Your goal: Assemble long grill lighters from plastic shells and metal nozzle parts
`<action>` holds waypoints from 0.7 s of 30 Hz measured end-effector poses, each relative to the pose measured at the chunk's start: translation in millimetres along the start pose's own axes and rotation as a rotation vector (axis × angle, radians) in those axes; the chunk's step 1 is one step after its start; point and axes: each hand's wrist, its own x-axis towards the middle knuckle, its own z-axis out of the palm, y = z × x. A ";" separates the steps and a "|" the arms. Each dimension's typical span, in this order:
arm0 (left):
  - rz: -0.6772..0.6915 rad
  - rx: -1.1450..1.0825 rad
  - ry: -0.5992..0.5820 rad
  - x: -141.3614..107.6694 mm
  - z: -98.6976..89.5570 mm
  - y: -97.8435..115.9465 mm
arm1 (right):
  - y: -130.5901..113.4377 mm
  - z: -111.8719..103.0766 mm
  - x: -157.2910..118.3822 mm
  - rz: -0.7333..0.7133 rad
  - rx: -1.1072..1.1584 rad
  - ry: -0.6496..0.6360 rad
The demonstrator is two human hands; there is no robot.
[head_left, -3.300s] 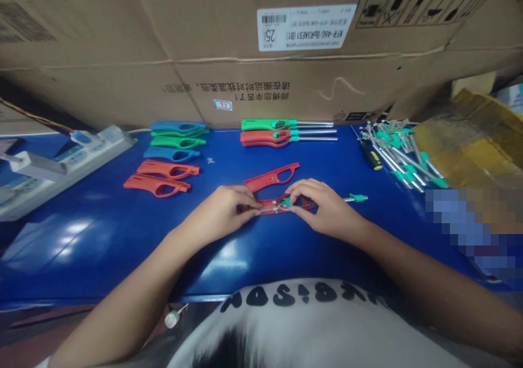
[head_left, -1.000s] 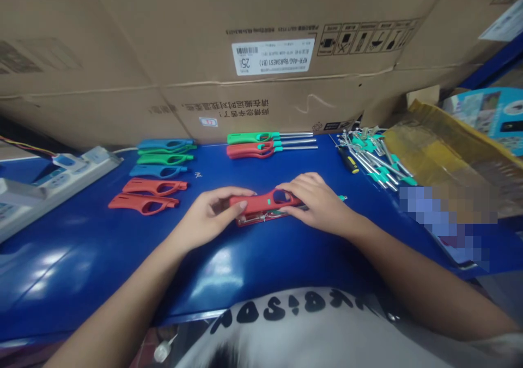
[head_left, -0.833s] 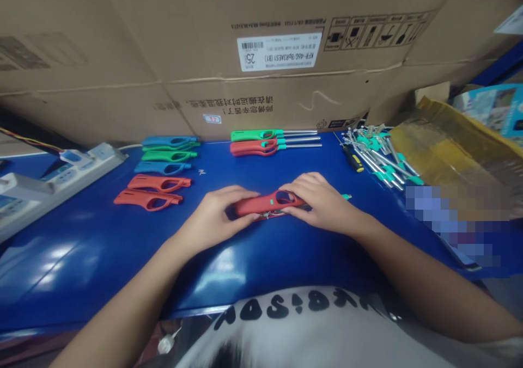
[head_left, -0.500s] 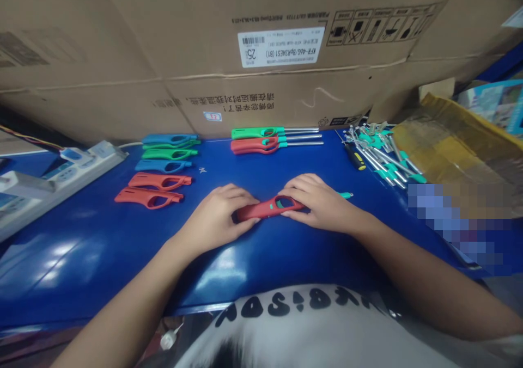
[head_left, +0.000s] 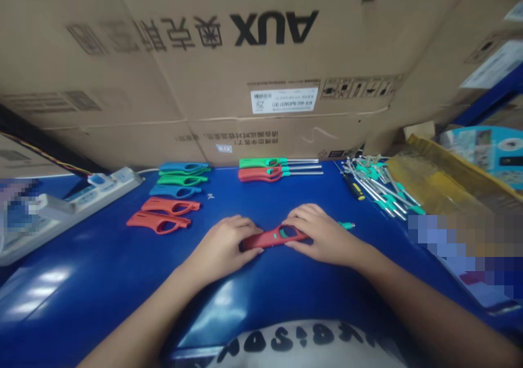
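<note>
Compared with a moment ago, my view has tipped upward: more of the brown cardboard carton (head_left: 183, 57) shows, with its black AUX print, and everything on the table sits lower in the frame. The red halves that lay apart earlier now sit together as one long red plastic lighter body (head_left: 273, 238), flat on the glossy blue table (head_left: 93, 302), between my hands and near the table's middle.

Both grips are closed on it. My left grip (head_left: 223, 248) wraps its near end, with the fingers curled over the top. My right grip (head_left: 321, 237) presses over the other end, beside the oval opening. Just past my right grip, a small teal tip (head_left: 346, 225) pokes out.

Further back stand finished green and red long-nosed lighters (head_left: 261, 173). To the left lie loose red handle shells (head_left: 163, 222), with blue and green ones beyond them. To the right are a heap of metal rods with teal fittings (head_left: 379, 185) and a yellow-handled screwdriver (head_left: 353, 187). A white power strip (head_left: 110, 180) runs along the left edge.
</note>
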 end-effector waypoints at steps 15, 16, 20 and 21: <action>-0.007 0.027 0.026 -0.2 0.1 2.7 | -2.6 -3.7 1.3 0.014 -0.017 -0.011; -0.004 0.031 0.022 -0.1 0.3 2.3 | -2.4 -4.1 1.4 0.012 -0.019 -0.016; 0.008 0.049 0.007 0.3 1.5 0.6 | 0.0 -3.2 1.0 0.004 -0.010 -0.031; 0.005 0.053 0.008 0.3 1.9 0.4 | 0.7 -2.6 0.9 0.005 -0.007 -0.032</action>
